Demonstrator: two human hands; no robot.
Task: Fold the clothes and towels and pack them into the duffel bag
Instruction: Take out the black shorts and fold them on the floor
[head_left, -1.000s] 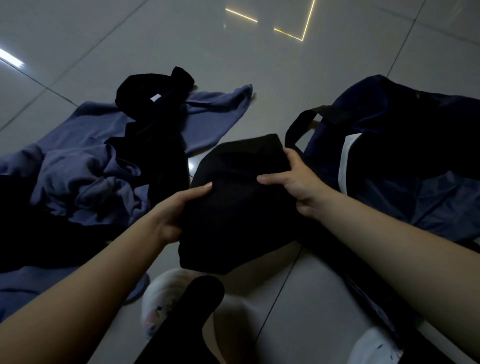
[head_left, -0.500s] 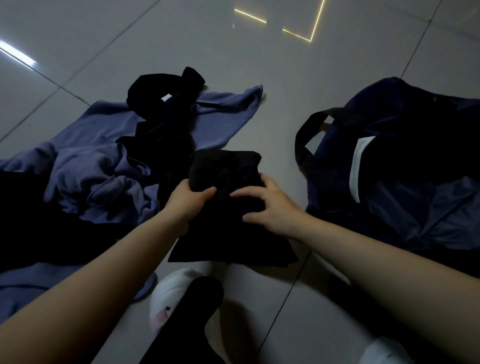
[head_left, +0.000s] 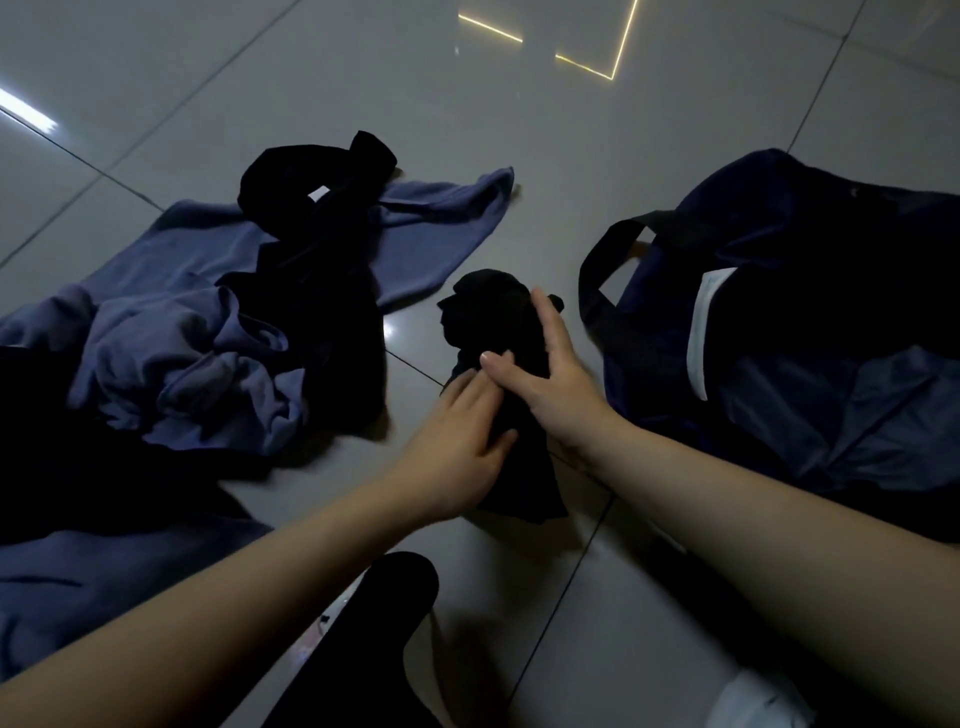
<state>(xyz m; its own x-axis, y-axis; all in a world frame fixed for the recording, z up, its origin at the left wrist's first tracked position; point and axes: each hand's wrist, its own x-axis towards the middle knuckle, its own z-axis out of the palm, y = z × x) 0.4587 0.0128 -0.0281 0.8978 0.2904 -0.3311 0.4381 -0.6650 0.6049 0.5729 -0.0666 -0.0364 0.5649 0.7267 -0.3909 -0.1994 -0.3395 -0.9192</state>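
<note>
Head view, left to right across the glossy tiled floor (head_left: 519, 119): soft, crumpled blue clothes (head_left: 171, 353) sprawl toward its left edge, cut off by the frame, with limp black clothes (head_left: 317, 260) draped over them, their folds lost in the dimness. At the middle, the left hand (head_left: 457, 441) lies on a narrow, bunched black garment (head_left: 498, 322), fingers fairly straight, while the right hand (head_left: 550, 379) curls around it with the thumb pressed on the cloth. Just beside it on the right slumps the navy duffel bag (head_left: 831, 364), smooth fabric with a looped strap, its dark opening hard to read and its right side cut off.
</note>
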